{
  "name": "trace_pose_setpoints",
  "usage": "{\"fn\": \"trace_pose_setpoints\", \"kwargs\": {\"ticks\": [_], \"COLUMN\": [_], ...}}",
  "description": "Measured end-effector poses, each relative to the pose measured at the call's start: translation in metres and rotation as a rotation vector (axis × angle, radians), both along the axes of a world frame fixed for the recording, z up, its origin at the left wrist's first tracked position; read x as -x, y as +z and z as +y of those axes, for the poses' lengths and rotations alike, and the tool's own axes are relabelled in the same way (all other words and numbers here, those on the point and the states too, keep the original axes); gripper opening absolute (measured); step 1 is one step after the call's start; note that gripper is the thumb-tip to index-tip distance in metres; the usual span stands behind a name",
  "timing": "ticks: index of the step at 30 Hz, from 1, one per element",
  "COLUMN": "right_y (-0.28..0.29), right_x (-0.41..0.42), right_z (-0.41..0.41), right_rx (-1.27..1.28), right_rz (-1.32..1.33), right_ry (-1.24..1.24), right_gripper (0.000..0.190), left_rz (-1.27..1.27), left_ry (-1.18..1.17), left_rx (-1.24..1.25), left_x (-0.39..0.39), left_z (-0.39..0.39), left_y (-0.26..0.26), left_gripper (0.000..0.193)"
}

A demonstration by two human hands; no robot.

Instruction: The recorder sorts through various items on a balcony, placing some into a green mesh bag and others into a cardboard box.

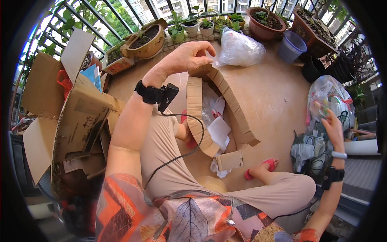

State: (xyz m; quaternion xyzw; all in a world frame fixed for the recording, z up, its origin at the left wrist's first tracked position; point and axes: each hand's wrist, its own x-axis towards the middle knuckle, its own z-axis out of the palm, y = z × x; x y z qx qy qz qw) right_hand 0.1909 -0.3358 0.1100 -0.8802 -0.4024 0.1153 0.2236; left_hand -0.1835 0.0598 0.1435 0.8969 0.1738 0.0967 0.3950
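Observation:
My left hand (193,56) hovers over the far end of an open cardboard box (194,99), fingers bent and apart, with nothing seen between them. Inside the box lie clear plastic wrapping (207,104) and white paper (218,130). Just beyond that hand, a bundle of clear plastic bags (240,50) rests on the floor. Over at the right, my right hand (332,125) reaches to a clear plastic bag of mixed items (332,87). Its fingers are blurred against small green and red bits, so whether they hold something is unclear.
A large open carton (81,121) stands at my left. Potted plants (146,39) line the railing, with a blue-grey plastic bucket (291,45) at the far right. Another bag with cables and bottles (311,151) sits below my right hand. A cable (201,136) hangs from my left wrist device.

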Motion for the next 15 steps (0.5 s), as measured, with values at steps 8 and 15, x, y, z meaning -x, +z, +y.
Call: {"fn": "trace_pose_setpoints", "kwargs": {"ticks": [8, 15], "right_y": [-0.192, -0.22], "right_x": [0.182, 0.147], "right_z": [0.137, 0.128], "right_rx": [0.481, 0.195], "right_rz": [0.174, 0.217], "right_ry": [0.341, 0.174], "right_gripper": [0.058, 0.035], "left_rz": [-0.035, -0.004], "left_ry": [-0.097, -0.029], "left_rx": [-0.063, -0.126], "left_x": [0.0, 0.007], "left_z": [-0.015, -0.002], "left_y": [-0.003, -0.001], "left_gripper": [0.019, 0.02]}}
